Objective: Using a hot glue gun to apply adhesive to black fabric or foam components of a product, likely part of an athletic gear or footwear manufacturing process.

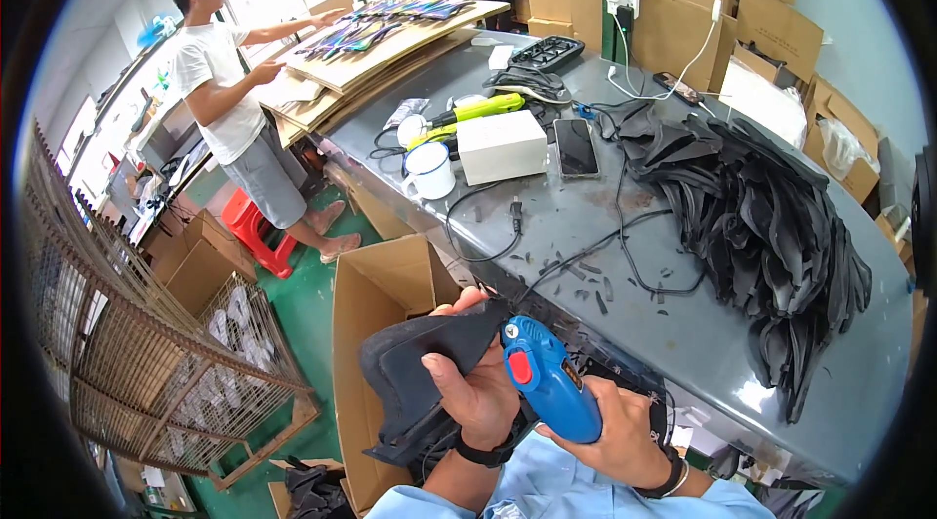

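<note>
My left hand (480, 400) grips a black curved piece of foam-like material (415, 363), its thumb lying on the near face. In my right hand (625, 431) is a blue handheld power tool (554, 380) with a red button on top. The front end of the tool meets the right edge of the black piece; its tip is hidden, so I cannot tell whether it cuts into the material. Both hands are above the cardboard box (349, 363), near the table's front edge. Black offcuts (590, 268) lie scattered on the grey table (703, 363) just beyond.
A pile of similar black pieces (752, 197) covers the table's right side. Cables, a white box (502, 146), an enamel mug (428, 171) and a phone (576, 148) stand farther back. At the far left a person (220, 90) stands by stacked boards (390, 51). A wire cage (146, 363) stands left.
</note>
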Tool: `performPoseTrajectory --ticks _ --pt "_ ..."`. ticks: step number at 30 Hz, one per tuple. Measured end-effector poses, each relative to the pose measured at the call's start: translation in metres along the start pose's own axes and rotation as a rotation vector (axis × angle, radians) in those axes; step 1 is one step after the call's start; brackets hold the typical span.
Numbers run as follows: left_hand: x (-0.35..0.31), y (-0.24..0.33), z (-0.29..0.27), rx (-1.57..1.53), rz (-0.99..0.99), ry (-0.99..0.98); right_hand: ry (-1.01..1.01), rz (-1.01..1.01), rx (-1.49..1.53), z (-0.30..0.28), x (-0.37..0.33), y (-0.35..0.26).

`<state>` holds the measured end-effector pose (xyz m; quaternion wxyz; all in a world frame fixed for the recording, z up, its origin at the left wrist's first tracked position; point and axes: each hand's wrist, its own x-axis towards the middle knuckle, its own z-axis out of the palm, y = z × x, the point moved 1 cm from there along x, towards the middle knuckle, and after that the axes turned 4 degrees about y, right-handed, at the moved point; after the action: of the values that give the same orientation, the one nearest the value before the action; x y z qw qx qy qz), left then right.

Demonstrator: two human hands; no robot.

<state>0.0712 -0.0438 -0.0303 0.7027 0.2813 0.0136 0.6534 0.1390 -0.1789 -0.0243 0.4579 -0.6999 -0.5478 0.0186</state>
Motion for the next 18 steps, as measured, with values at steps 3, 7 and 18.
performPoseTrajectory --ticks 3,7,18 --pt "0.003 0.012 -0.009 0.098 -0.07 -0.036 -0.022 -0.035 -0.041 -0.005 0.001 0.003" --pt "0.012 0.034 -0.006 0.236 -0.257 0.065 0.024 -0.047 -0.011 -0.007 0.0 0.011" --pt "0.016 0.048 -0.004 0.408 -0.271 0.123 -0.051 -0.085 -0.163 -0.007 -0.006 0.013"
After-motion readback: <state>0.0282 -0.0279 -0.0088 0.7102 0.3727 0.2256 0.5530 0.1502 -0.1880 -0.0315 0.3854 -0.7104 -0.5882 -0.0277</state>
